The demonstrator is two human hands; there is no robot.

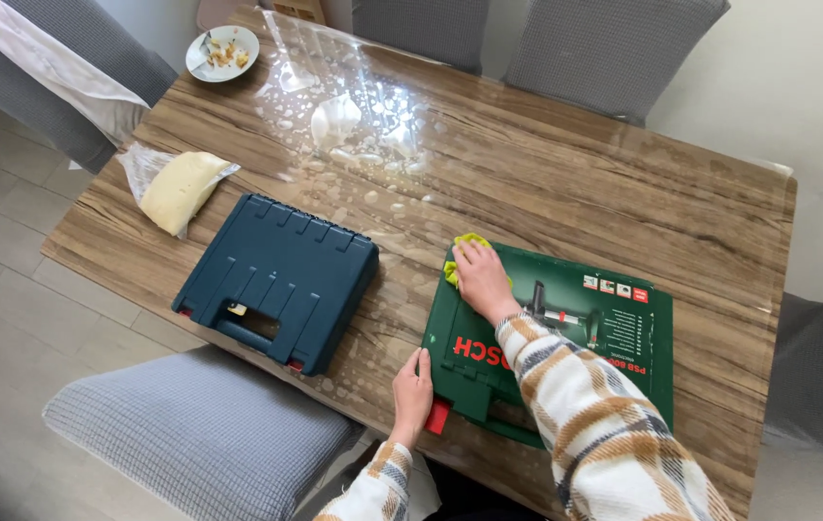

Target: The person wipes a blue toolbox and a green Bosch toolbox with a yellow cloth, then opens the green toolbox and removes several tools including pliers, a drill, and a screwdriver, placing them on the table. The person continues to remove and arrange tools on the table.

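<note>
A green plastic tool case [623,362] lies flat near the front right of the wooden table [566,183]. My right hand [481,280] presses a yellow-green cloth [466,246] onto the case's far left corner. My left hand [412,391] rests flat against the case's near left edge, beside its red latch [438,416]. Both arms wear plaid sleeves.
A dark blue tool case [276,280] lies shut to the left. A pale yellow cloth in a clear bag [178,188] sits further left, and a white plate with scraps [222,52] sits at the far corner. Grey chairs [189,429] surround the table, whose clear cover shows wet patches.
</note>
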